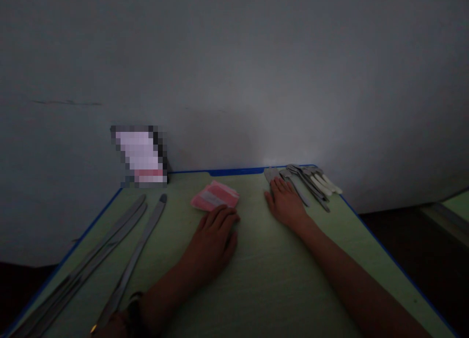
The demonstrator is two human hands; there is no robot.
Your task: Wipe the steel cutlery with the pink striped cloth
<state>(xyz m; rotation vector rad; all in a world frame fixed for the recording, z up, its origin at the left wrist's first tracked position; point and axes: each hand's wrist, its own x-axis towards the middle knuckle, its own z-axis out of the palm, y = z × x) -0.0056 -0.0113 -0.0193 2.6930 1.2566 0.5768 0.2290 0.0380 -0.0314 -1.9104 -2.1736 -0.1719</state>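
My left hand [216, 235] lies palm down on the table, its fingers together and slightly bent. Their tips reach the near edge of a pink and white folded cloth or packet [216, 195]; whether they press on it is hard to tell. To the right, my right hand [286, 203] rests flat with fingers extended. Its fingertips cover part of a flat grey piece [271, 173], whose kind is unclear in the dim light. Just beside that hand are grey metal utensils [308, 181], seemingly spoons or forks, and several with white handles [324, 184].
Long flat grey metal strips [110, 242] lie along the left side, with another separate strip [146, 230] nearer my left forearm. A lit, blurred screen [141, 155] leans against the wall at the back left. The green tabletop [264, 289] has a blue edge.
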